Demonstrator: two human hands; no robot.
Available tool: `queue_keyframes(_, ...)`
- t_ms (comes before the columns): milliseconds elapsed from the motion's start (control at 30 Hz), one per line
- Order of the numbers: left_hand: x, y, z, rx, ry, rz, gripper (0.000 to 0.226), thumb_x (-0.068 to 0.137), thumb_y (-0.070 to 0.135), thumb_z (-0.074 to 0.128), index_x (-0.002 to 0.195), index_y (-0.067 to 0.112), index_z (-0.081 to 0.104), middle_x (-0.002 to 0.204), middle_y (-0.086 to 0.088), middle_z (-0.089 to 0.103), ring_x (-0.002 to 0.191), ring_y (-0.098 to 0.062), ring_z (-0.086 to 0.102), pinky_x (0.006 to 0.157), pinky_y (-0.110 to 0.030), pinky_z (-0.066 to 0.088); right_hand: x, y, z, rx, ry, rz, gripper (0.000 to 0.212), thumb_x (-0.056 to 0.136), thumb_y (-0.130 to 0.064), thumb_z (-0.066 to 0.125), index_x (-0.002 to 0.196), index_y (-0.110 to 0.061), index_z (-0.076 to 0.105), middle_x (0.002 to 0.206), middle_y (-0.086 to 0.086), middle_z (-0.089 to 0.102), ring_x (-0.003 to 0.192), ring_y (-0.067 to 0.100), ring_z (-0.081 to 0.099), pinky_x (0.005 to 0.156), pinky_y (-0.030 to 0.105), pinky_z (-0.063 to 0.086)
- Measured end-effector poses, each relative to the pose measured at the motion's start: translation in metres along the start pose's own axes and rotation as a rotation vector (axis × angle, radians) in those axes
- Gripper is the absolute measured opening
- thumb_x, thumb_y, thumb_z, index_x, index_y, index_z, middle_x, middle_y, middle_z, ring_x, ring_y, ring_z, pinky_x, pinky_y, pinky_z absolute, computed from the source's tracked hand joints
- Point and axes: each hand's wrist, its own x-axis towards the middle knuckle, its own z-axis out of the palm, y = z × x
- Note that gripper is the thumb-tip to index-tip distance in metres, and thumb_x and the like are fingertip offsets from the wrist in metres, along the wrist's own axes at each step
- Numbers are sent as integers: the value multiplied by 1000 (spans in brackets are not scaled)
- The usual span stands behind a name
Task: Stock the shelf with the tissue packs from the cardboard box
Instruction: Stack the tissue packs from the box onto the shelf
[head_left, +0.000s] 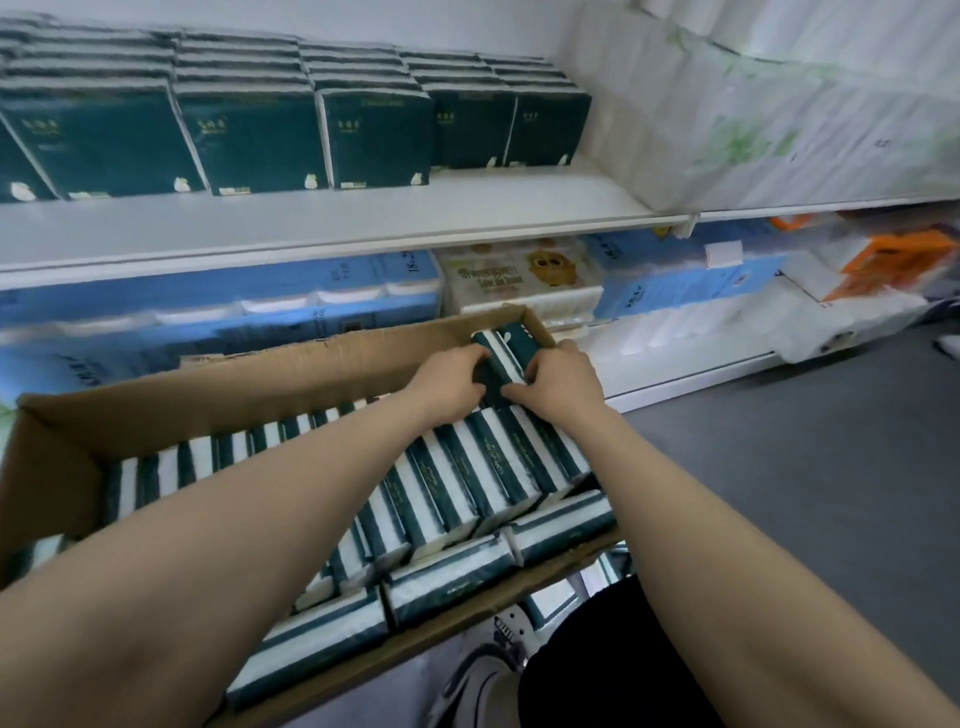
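Fingers of the left grip (451, 375) curl round the left side of the held tissue packs (506, 349). The right grip (562, 383) closes narrow on their right side, its fingers bent over the top edge. Both grips pinch the same dark green and white bundle between them. How many packs it counts cannot be told, since the hands cover its lower part. The bundle sits in the far right corner of the cardboard box (218, 382), close against the box wall.

Under the 2 bare forearms, the boxed packs (467, 483) stand on edge in tight rows, green bands alternating with white, and fill most of the box. A few more lie lengthwise along the near wall.

Beyond the box, the shelf (363, 218) carries the stocked packs (374, 137), the same dark green, upright in rows facing forward. They are set back from the edge, with white board showing in front of them. To their right on the same level are white wrapped rolls (779, 119). The lower level holds blue packs (218, 306), a beige pack (519, 273) between blue ones, and orange packs (893, 254) at the far right. Grey floor (805, 467) lies to the right of the box, and a shoe (483, 680) shows below its near edge.
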Motion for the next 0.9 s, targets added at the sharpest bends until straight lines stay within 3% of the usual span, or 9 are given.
queue_keyframes(100, 1, 1, 5, -8, -40, 4, 54, 90, 11, 57, 142, 15, 44, 138, -10, 55, 124, -27, 52, 101, -34, 43, -1, -5, 6, -54, -6, 10, 60, 81, -54, 72, 116, -6, 64, 127, 13, 45, 115, 33, 46, 90, 38, 47)
queue_keyframes(267, -5, -6, 0, -66, 2, -12, 69, 89, 9, 61, 150, 17, 29, 145, -10, 48, 129, -26, 49, 105, -34, 41, 5, -11, 3, -2, 7, 28, 46, 83, -38, 70, 115, -5, 65, 127, 12, 44, 115, 32, 45, 90, 35, 46)
queue_keyframes(433, -10, -19, -24, -149, 142, -69, 70, 90, 9, 63, 150, 16, 28, 142, -9, 49, 127, -25, 49, 102, -36, 44, 8, -11, -18, 234, -80, 62, 16, 86, -27, 65, 90, -12, 62, 94, 7, 61, 85, 25, 57, 57, 28, 38)
queue_keyframes(533, -11, -24, -34, -166, 119, -112, 71, 91, 12, 61, 151, 15, 24, 141, -9, 50, 124, -25, 52, 101, -36, 45, 5, -9, -30, 401, -121, 88, 17, 92, -24, 62, 104, -12, 63, 99, 9, 66, 89, 26, 62, 76, 36, 53)
queue_keyframes(667, -15, -22, -41, -321, 138, -101, 64, 91, 8, 61, 148, 15, 33, 140, -5, 52, 122, -22, 54, 104, -35, 45, 1, -10, -40, 684, -161, 93, 22, 96, -16, 59, 118, -17, 59, 104, 8, 67, 76, 20, 58, 62, 29, 50)
queue_keyframes(800, -22, -18, -54, -324, 212, -108, 50, 93, 10, 59, 140, 16, 44, 128, -2, 59, 113, -18, 56, 98, -29, 44, 1, -15, -45, 865, -156, 39, 23, 97, -12, 58, 118, -22, 59, 119, 7, 64, 95, 20, 64, 79, 29, 54)
queue_keyframes(900, -27, -17, -63, -322, 267, -103, 42, 94, 17, 59, 135, 18, 49, 120, -1, 60, 103, -15, 54, 89, -27, 43, 1, -19, -50, 988, -79, 11, 33, 94, -15, 64, 126, -23, 56, 118, 6, 62, 106, 22, 63, 88, 31, 54)
